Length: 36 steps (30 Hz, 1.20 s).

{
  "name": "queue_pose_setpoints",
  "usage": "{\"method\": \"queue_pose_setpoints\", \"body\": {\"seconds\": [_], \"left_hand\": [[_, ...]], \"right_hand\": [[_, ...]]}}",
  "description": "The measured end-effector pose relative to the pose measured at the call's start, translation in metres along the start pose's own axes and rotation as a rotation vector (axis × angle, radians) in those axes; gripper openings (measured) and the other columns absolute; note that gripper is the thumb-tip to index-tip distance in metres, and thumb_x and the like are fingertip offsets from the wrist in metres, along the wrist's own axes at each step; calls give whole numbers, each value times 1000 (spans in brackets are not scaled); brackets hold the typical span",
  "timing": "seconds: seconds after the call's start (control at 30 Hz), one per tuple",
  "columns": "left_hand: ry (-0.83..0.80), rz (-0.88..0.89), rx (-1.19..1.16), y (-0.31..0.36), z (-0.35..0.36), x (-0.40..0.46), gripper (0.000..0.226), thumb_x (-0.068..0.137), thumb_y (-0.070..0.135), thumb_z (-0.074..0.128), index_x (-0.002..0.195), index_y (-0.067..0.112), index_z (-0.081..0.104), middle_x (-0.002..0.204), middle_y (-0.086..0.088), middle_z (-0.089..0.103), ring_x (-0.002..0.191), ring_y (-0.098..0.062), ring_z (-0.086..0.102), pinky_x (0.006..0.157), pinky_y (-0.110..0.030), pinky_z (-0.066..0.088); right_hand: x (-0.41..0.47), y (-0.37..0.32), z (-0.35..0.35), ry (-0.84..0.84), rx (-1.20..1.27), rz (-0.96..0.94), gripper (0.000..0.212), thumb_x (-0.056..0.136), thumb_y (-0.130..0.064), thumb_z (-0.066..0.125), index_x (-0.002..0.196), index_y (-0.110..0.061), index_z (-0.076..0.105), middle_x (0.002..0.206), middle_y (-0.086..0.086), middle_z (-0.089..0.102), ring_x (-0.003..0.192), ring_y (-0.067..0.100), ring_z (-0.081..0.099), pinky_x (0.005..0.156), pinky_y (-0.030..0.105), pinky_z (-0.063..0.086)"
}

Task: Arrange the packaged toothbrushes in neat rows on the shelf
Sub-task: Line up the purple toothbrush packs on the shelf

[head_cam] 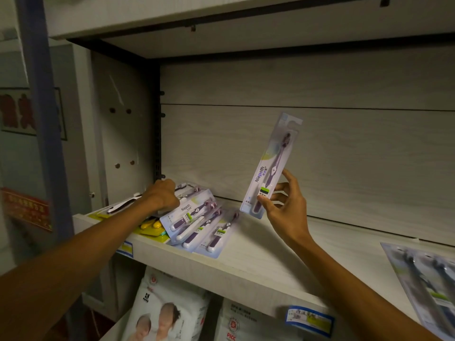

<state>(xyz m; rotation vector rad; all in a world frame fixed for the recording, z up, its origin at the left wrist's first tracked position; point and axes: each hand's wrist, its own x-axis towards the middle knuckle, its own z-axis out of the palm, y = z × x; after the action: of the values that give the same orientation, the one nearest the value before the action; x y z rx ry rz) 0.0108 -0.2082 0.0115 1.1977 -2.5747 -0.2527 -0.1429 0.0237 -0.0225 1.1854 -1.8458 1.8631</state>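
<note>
The right hand (283,205) pinches a packaged toothbrush (269,166) by its lower end, thumb on the front, fingers behind, and holds it upright and tilted above the shelf (258,254). "Niepoth" runs in purple letters up the card beside a purple brush, and a green and white sticker sits just above the thumb. Over to the left, the left hand (161,196) is clenched on the top of a loose pile of toothbrush packs (197,222) lying fanned and overlapping on the shelf; exactly which pack it grips is hidden by the knuckles. The uppermost pack there reads "Niepoth" too. Yellow packs (151,226) peek out beneath the left wrist. Far right of the right arm, another blister pack (426,286) lies flat at the shelf's edge, blurred. A blue price tag (309,319) sits on the shelf front under the right forearm. Below, white bags (170,308) show "PICC" in red.
</note>
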Motion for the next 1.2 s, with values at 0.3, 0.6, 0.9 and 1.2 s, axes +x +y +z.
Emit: {"method": "queue_pose_setpoints", "body": {"seconds": [0.3,0.6,0.9,1.2], "left_hand": [[107,-11,-176,1,-6,2,28,83,29,67,95,5,59,100,-13,62,91,-29,59,71,-33,49],[349,78,-406,-2,-23,-10,39,77,25,76,103,2,56,107,-16,62,92,-31,60,69,-35,50],[546,336,-982,76,1,-65,54,78,12,76,125,10,51,119,-2,58,92,-10,57,60,-4,44],[343,452,-1276,174,59,-128,58,78,16,75,129,14,48,124,-5,59,98,-6,59,80,-32,58]], "right_hand": [[1,3,-3,2,-29,19,74,76,-11,78,138,-20,37,100,-1,59,82,9,64,60,13,53],[0,3,-6,3,-34,23,74,77,-10,77,138,-19,37,105,3,60,84,9,64,61,13,54],[-7,-28,-52,-26,-80,41,71,79,-10,75,137,-22,34,111,3,58,92,14,65,71,27,59],[-20,-65,-156,-125,-177,341,82,78,-4,74,141,-22,26,103,6,58,96,25,65,68,36,60]]}}
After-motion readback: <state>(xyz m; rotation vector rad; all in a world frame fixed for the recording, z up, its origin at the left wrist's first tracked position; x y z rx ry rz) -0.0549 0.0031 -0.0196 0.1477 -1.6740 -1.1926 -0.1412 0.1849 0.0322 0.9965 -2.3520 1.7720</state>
